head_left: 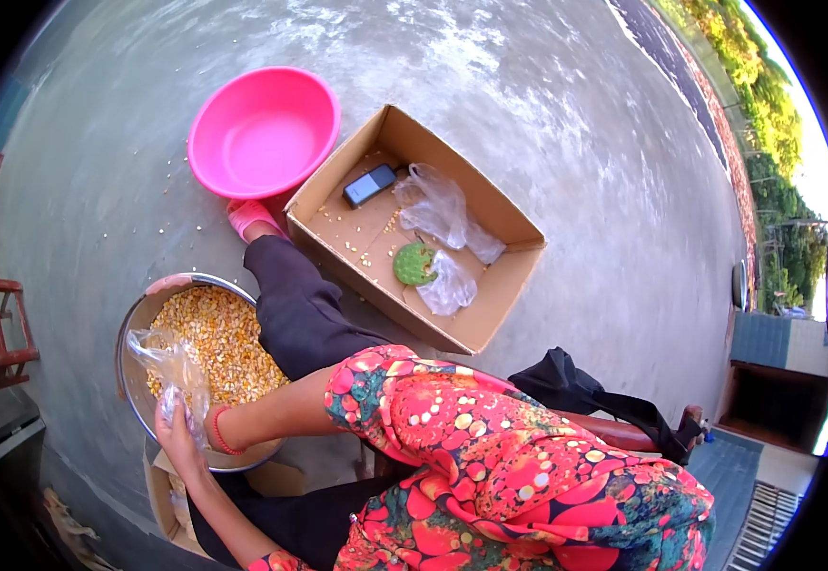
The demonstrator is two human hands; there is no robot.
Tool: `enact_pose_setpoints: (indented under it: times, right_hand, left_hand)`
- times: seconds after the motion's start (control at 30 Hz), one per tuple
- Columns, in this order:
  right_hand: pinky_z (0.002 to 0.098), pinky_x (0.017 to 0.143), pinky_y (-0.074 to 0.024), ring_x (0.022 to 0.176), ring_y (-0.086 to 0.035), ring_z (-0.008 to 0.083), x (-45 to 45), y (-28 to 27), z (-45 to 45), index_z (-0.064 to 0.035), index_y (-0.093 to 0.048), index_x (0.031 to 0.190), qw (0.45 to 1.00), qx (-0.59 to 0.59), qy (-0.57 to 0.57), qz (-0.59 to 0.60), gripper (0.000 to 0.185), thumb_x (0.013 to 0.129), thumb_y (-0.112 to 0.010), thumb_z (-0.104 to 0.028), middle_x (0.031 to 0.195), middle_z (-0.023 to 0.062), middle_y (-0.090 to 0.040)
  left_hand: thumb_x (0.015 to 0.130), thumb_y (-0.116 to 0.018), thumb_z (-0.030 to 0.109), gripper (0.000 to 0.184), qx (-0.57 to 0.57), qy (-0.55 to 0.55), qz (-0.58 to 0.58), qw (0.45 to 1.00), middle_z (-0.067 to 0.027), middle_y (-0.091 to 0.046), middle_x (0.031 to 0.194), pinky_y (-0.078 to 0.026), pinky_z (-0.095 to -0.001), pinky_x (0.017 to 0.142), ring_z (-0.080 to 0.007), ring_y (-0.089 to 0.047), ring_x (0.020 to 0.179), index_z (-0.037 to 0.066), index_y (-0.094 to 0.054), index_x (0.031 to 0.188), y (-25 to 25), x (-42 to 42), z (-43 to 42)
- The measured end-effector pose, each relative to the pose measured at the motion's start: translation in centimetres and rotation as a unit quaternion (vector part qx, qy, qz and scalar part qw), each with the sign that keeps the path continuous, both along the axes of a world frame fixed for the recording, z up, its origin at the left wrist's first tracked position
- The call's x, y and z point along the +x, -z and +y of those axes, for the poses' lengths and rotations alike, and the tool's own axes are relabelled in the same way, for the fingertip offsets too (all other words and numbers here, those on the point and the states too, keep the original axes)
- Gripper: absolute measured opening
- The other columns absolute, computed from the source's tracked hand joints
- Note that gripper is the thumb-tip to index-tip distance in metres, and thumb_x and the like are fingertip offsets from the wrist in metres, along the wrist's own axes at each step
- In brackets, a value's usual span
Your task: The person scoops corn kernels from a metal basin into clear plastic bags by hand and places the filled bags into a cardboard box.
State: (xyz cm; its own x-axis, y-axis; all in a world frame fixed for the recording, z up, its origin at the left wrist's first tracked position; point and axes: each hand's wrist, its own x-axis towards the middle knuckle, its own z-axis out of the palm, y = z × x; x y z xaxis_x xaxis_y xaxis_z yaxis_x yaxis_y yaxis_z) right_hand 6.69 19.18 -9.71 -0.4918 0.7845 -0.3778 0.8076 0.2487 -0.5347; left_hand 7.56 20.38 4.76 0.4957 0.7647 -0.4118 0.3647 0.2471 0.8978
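Note:
A round metal basin point(128, 328) at the lower left holds a heap of yellow corn kernels point(219, 333). Over its near part, my left hand point(178, 433) is closed on the gathered edge of a clear plastic bag point(171, 360). My right hand point(212, 425), with a red bracelet at the wrist, is beside the left one, at or inside the bag. Its fingers are hidden by plastic and the other hand. The bag spreads over the kernels, and how much it contains cannot be made out.
An open cardboard box point(338, 246) holds a phone point(369, 186), plastic bags point(433, 205), a green round object point(414, 265) and loose kernels. A pink tub point(266, 133) stands beside it. A red wooden stool point(5, 333) is at far left. Kernels dot the floor.

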Motion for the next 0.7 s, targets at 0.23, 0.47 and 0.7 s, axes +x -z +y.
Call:
enact_pose_setpoints:
  times: [0.23, 0.47, 0.7]
  right_hand:
    - [0.0434, 0.067, -0.0497, 0.087, -0.060, 0.0290, -1.6, 4.0, 1.8, -0.0109, -0.063, 0.108, 0.965, -0.249, -0.032, -0.079, 0.035, 0.078, -0.059, -0.029, 0.104, 0.0105, -0.062]
    - [0.0399, 0.074, -0.0493, 0.088, -0.059, 0.0265, 0.0, 1.5, 0.4, -0.0100, -0.061, 0.109, 0.926, -0.313, -0.099, -0.184, 0.036, 0.085, -0.048, -0.034, 0.107, 0.0081, -0.060]
    - [0.0369, 0.073, -0.0495, 0.086, -0.060, 0.0244, 5.0, -3.8, -4.2, -0.0059, -0.063, 0.105, 0.974, -0.120, -0.137, -0.135, 0.033, 0.086, -0.047, -0.028, 0.102, 0.0077, -0.063]
  left_hand:
    - [0.088, -0.053, 0.010, 0.034, 0.006, 0.000, -0.011, 1.000, -0.0066, -0.055, 0.108, -0.044, -0.0251, 0.079, -0.0110, -0.053, 0.092, 0.000, -0.047, 0.120, -0.3, 0.3, -0.5]
    - [0.087, -0.048, 0.004, 0.035, -0.038, 0.055, -0.046, 0.997, -0.0027, -0.054, 0.102, -0.042, -0.0205, 0.071, -0.0063, -0.051, 0.083, 0.002, -0.046, 0.122, -1.5, -0.3, 0.0]
    - [0.085, -0.055, 0.008, 0.030, -0.064, 0.079, 0.004, 0.995, 0.0005, -0.057, 0.077, -0.042, -0.0166, 0.052, -0.0040, -0.051, 0.061, 0.003, -0.052, 0.114, -6.0, -1.0, 0.7]
